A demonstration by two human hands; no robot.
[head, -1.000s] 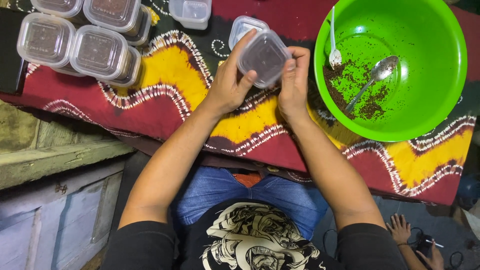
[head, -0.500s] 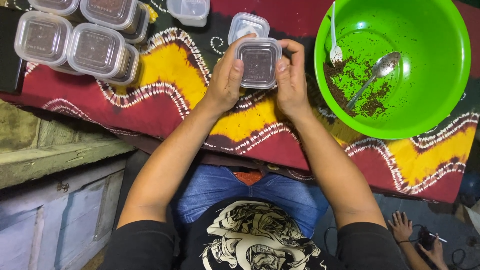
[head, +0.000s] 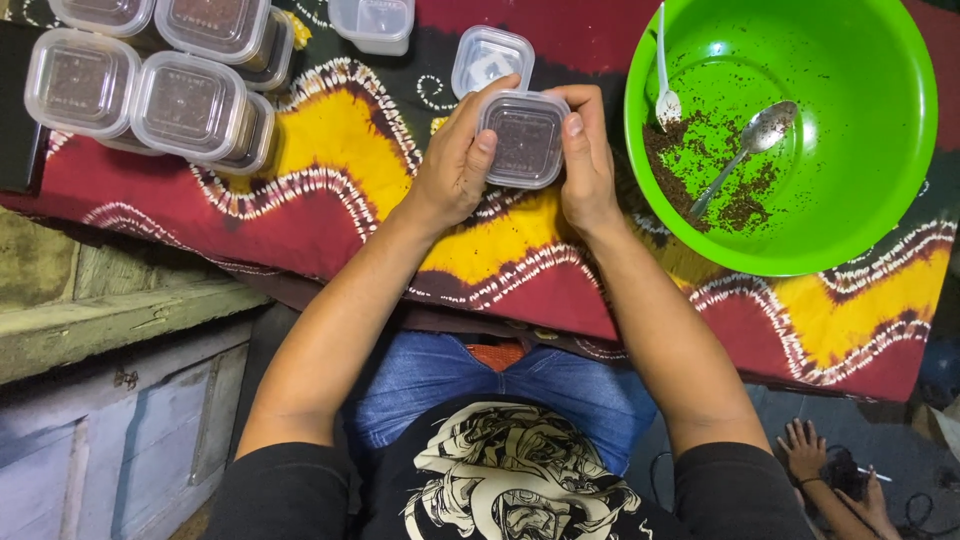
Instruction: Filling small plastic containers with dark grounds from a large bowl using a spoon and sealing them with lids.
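Note:
Both my hands grip a small clear plastic container (head: 522,138) with a lid on top and dark brown contents inside. My left hand (head: 455,165) holds its left side with the thumb on the lid. My right hand (head: 585,160) holds the right side, thumb pressing the lid's edge. The container is above a patterned red, yellow and black cloth (head: 340,210) on the table.
A green bowl (head: 880,210) with dark crumbs, a metal spoon (head: 745,145) and a white plastic spoon (head: 665,95) stands at right. Stacked lidded containers (head: 165,85) sit at far left. An empty container (head: 490,58) and another (head: 372,20) lie behind. Another person's hand (head: 810,455) shows below right.
The container was tilted between my hands a second ago; it has been turned level and lowered slightly, and both thumbs now rest on the lid.

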